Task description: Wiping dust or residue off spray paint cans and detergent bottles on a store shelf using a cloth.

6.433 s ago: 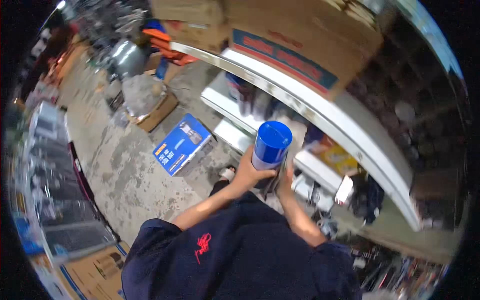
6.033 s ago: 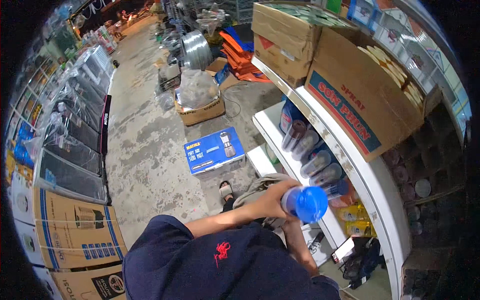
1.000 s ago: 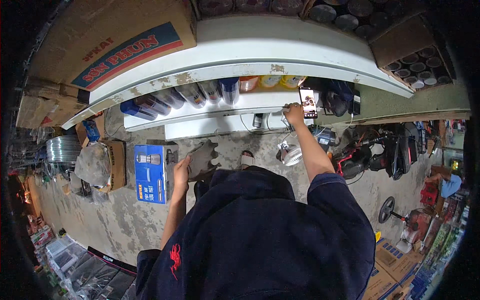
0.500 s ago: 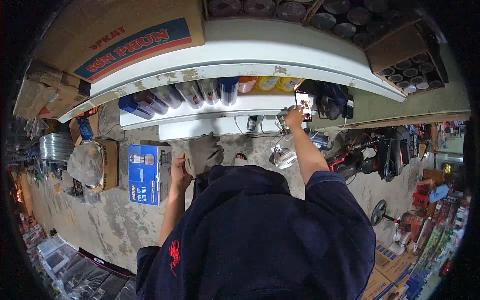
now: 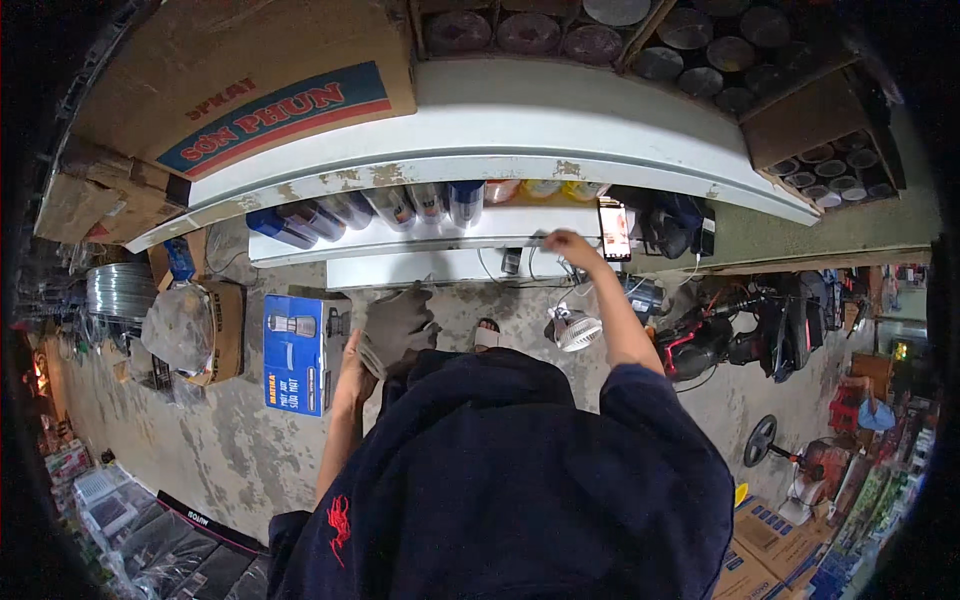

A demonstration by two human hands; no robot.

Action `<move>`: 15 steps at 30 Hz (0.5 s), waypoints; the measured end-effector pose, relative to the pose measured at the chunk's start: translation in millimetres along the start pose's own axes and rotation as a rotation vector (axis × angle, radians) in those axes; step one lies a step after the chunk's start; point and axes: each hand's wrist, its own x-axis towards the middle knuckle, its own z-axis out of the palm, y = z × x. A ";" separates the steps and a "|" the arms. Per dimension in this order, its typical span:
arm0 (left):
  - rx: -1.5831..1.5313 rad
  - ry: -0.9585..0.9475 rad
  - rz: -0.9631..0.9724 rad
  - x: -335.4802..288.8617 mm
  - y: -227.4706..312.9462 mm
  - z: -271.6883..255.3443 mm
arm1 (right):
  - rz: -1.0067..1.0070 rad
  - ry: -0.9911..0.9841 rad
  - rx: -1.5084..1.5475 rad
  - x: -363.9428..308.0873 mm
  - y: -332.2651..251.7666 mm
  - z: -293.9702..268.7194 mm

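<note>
My left hand [image 5: 354,378] is closed on the cuff end of a pair of grey work gloves [image 5: 402,322], whose fingers spread away from me over the floor. My right hand [image 5: 572,248] hangs in front of the lower white shelf, just left of a lit smartphone [image 5: 614,230], and apart from it. Its fingers look loosely bent with nothing visible between them. The phone leans upright at the shelf's right end, beside dark items [image 5: 662,232]. Left of my left hand, a blue box [image 5: 293,352] with a machine pictured on it stands on the floor.
Spray cans [image 5: 425,203] and yellow bottles [image 5: 542,190] line the shelf under a white ledge [image 5: 500,110] that bears cartons [image 5: 260,100]. A small fan [image 5: 575,328] and cables lie below my right forearm. A motorbike [image 5: 740,330] stands at the right, a wire coil [image 5: 120,292] at the left.
My right hand has drawn back from the phone screen toward the left. The left hand still holds the gloves, now turned slightly. The view has shifted a little.
</note>
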 end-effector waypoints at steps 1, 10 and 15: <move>-0.010 -0.015 0.020 0.6 2.0 0.1 | -0.029 -0.232 0.049 -31.5 -37.0 -2.7; 0.601 -0.089 0.088 55.5 20.9 -1.5 | -1.551 -0.980 -0.284 -313.6 -264.3 -82.4; 0.864 -0.141 0.249 58.6 19.9 16.2 | -1.538 -1.021 -0.404 -368.0 -281.1 -95.0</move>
